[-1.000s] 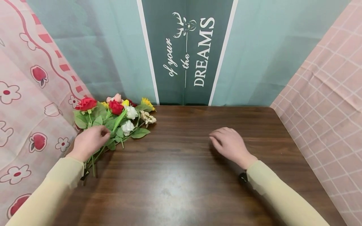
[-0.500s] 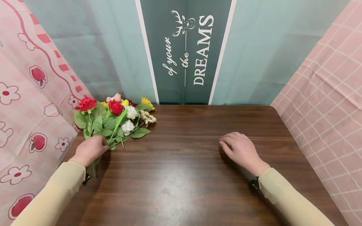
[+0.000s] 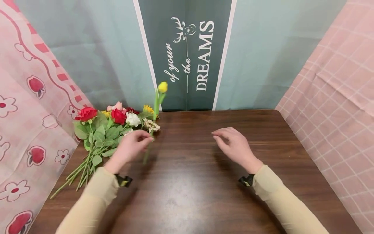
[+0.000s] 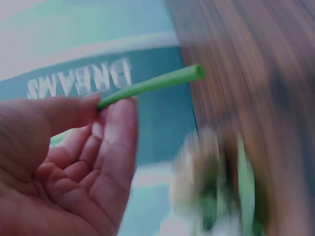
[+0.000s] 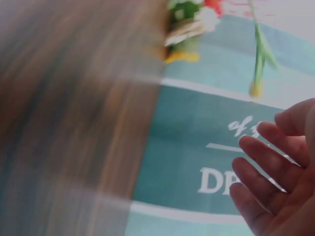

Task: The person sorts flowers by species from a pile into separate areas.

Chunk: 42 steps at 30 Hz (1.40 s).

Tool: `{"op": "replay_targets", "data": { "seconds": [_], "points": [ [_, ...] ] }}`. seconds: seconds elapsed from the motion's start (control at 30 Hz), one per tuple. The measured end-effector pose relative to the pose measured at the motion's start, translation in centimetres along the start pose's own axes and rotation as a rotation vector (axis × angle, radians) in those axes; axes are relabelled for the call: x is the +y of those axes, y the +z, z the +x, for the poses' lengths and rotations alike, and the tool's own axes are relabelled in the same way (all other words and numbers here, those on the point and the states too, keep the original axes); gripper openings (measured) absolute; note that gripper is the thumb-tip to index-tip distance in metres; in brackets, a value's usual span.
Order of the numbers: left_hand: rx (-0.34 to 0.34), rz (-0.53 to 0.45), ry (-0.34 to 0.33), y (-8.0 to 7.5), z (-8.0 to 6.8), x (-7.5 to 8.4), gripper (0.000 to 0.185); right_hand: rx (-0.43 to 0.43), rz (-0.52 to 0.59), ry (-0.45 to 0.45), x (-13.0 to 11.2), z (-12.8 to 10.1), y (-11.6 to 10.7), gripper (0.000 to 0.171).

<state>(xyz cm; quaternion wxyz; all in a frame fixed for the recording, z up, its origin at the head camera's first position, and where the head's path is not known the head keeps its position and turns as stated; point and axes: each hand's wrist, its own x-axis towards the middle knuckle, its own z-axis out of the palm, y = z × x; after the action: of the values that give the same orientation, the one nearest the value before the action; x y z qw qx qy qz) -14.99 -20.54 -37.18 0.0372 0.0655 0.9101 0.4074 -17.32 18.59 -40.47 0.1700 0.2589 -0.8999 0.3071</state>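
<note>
So the left hand (image 3: 132, 146) is pinching a single yellow flower (image 3: 162, 87) by its green stem (image 4: 152, 86), thumb against fingertips, with the other fingers loosely curled behind. It's held up off the table (image 3: 190, 182), stem nearly upright and tilted a bit to the right, bloom up in front of the dark green banner (image 3: 187, 55). The cut end of the stem pokes out below the hand, just above the wood.

The right hand (image 3: 233, 146) has nothing in it. Fingers relaxed and slightly bent, palm turned toward the left hand, hovering near the middle of the table, well apart from the flower.

The rest of the bunch of flowers (image 3: 108, 130) (red, white, pink, some yellow) lies on the table's back left corner, just left of the left hand, stems pointing toward the near left edge.

Hard to make out: both wrist views are badly smeared. The left one shows the stem and the pinch fine, but the bunch below is just a green-white blur. In the right wrist view the hand is cut off at the frame edge, only the fingers (image 5: 268, 162) showing. From the head view the left hand's fingertips are blurry too.
</note>
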Motion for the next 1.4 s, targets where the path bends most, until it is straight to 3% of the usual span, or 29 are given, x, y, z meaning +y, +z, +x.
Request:
{"op": "replay_targets", "data": {
  "seconds": [0.13,0.23,0.33,0.43,0.73,0.97,1.17,1.4],
  "points": [
    [-0.009,-0.282,0.090,5.7,1.7,3.2,0.018,0.001,0.168,0.091,-1.6,1.2,0.5,0.018],
    [-0.027,-0.439,0.145,8.9,2.3,5.2,0.015,0.001,0.333,0.178,-2.5,1.6,0.5,0.018],
    [-0.067,-0.532,0.174,11.0,2.5,6.8,0.014,0.011,0.524,0.280,-2.8,1.7,0.1,0.020],
    [-0.119,-0.562,0.183,12.2,2.5,7.5,0.015,-0.003,0.667,0.365,-2.8,1.6,-0.1,0.029],
    [-0.169,-0.526,0.174,13.2,2.5,7.4,0.013,-0.063,0.726,0.457,-3.1,1.6,0.7,0.033],
    [-0.183,-0.508,0.180,13.8,2.5,7.6,0.016,-0.017,0.752,0.513,-2.8,1.7,1.2,0.033],
    [-0.221,-0.425,0.144,14.2,2.4,7.5,0.014,0.026,0.763,0.539,-2.3,1.4,1.4,0.031],
    [-0.189,-0.313,0.175,14.3,2.6,7.7,0.011,0.025,0.795,0.509,-2.4,1.9,1.8,0.036]
  ]
}}
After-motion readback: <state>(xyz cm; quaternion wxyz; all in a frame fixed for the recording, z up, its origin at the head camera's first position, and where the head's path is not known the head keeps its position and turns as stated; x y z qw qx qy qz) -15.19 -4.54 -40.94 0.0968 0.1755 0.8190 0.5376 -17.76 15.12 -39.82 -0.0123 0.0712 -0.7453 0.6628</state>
